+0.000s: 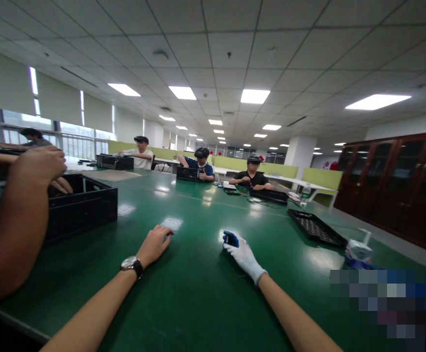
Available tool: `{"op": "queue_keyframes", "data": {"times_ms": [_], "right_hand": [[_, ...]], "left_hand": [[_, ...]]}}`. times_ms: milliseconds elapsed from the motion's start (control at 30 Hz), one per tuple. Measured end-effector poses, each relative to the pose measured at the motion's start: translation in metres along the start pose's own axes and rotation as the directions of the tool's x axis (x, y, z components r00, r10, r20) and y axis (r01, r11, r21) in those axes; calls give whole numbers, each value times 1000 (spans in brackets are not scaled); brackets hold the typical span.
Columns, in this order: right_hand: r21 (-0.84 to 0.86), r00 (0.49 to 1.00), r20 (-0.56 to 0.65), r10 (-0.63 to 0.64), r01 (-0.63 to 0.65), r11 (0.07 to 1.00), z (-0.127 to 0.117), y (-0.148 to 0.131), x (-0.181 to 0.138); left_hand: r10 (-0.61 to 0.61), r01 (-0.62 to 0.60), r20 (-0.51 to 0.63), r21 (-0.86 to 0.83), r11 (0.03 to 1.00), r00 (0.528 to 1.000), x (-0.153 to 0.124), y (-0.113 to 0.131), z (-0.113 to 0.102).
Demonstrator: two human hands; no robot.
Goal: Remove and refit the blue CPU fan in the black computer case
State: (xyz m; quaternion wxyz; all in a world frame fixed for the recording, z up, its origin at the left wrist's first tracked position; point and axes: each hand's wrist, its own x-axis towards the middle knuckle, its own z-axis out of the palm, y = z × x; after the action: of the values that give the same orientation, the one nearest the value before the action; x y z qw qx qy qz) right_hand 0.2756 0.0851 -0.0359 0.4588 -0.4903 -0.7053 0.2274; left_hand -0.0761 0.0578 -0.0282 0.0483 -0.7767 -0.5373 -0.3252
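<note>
— What have we got in our white-gloved right hand?

— A small dark object with a blue end, resting on the glossy green table with our fingers curled round it. It looks light and rigid to us; too small to tell more. A pinch across its sides should do.

— And our bare left hand with the wristwatch?

— Flat on the table, fingers loosely together, holding nothing.

— Anything crowding us?

— A co-worker's arm at a black plastic crate on the left, a black perforated tray further right. Between them, open surface.
</note>
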Motion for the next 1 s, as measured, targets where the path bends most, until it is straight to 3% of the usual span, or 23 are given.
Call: {"op": "queue_keyframes", "data": {"times_ms": [333, 567, 1000], "right_hand": [[-102, 1000, 13, 17, -16, 995, -5, -20, -8], [-146, 998, -55, 36, -44, 988, -3, -10, -4], [-198, 998, -51, 39, -48, 979, -6, -13, -5]], "left_hand": [[-28, 28, 32, -12, 1000, 999, -1, 3, -2], [-42, 42, 36, -9, 999, 998, -1, 4, -2], [18, -17, 63, -13, 1000, 998, -2, 11, -6]]}}
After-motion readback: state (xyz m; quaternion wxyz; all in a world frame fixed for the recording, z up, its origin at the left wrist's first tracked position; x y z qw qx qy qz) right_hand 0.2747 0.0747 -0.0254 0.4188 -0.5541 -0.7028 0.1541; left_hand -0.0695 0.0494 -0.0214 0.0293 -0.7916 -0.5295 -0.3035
